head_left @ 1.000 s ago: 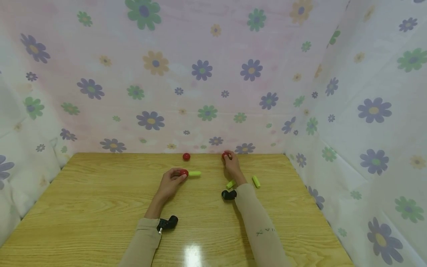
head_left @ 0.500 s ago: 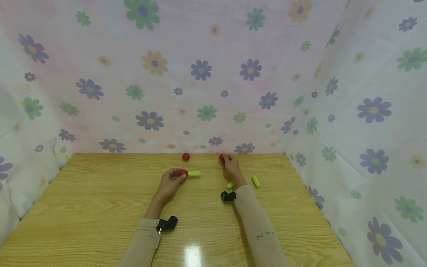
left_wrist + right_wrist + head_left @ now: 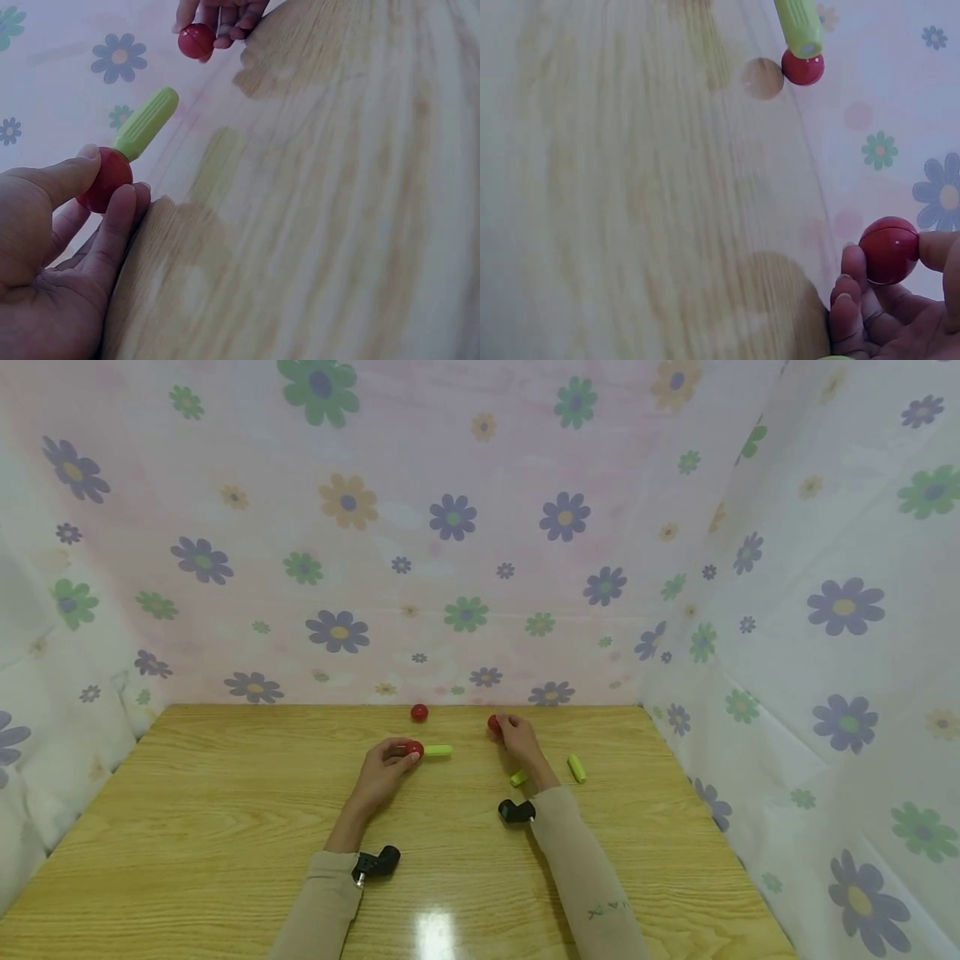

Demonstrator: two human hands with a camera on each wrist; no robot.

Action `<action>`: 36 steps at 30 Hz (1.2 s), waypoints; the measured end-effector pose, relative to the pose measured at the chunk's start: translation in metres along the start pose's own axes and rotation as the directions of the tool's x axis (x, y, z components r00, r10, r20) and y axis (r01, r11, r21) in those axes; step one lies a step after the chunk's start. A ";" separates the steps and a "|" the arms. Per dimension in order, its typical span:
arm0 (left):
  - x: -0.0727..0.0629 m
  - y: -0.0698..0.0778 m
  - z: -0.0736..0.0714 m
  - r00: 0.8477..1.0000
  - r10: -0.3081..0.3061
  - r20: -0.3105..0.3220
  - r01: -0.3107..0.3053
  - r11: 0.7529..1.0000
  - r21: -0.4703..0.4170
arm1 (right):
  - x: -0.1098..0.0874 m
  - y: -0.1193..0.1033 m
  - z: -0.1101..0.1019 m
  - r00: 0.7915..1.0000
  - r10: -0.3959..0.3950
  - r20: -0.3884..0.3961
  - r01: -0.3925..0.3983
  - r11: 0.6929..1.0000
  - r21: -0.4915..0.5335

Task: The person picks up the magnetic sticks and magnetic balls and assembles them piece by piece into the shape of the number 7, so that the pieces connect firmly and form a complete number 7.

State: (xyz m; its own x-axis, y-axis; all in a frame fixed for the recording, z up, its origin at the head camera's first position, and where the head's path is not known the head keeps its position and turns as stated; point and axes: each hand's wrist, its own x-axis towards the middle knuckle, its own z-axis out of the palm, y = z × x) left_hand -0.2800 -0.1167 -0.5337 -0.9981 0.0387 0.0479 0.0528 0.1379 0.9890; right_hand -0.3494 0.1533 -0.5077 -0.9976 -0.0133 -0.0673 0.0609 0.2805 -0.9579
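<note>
Your left hand pinches a red ball already joined to a green stick on the tabletop. Just right of that stick, your right hand pinches a second red ball, not yet attached. A third ball and two sticks remain loose.

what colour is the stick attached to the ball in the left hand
Light green stick on a red ball, clearest in the left wrist view.

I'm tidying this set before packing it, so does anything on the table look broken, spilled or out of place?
Nothing stands out. The left hand grips a red ball joined to a green stick; the right hand pinches another red ball. Loose pieces lie intact on the table.
</note>
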 end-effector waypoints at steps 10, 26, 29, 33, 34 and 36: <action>-0.001 0.000 0.000 1.000 -0.006 -0.006 0.006 1.000 0.010 | -0.014 -0.005 0.005 0.981 -0.024 0.191 0.054 0.987 -0.154; -0.002 0.003 0.001 1.000 0.003 -0.010 -0.003 1.000 -0.006 | -0.039 -0.016 0.024 0.969 0.003 0.247 0.013 0.998 -0.063; -0.002 0.002 0.002 1.000 0.005 -0.011 -0.005 1.000 -0.006 | -0.045 -0.017 0.031 0.961 0.025 0.277 -0.022 1.000 -0.013; -0.001 0.000 0.002 1.000 0.016 -0.021 -0.016 1.000 0.011 | -0.051 -0.017 0.039 0.958 0.042 0.282 -0.049 0.999 0.017; -0.001 0.001 0.002 1.000 0.016 -0.023 -0.016 1.000 0.011 | -0.052 -0.017 0.041 0.959 0.050 0.281 -0.059 0.998 0.025; -0.001 0.000 0.002 1.000 0.015 -0.027 -0.015 1.000 0.009 | -0.053 -0.017 0.043 0.961 0.063 0.270 -0.079 0.996 0.051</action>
State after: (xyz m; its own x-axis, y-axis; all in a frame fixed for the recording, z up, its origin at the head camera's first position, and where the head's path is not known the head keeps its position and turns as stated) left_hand -0.2791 -0.1150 -0.5337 -0.9977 0.0141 0.0664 0.0678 0.1461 0.9870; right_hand -0.2964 0.1077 -0.5004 -0.9463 -0.2542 -0.1999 0.1410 0.2318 -0.9625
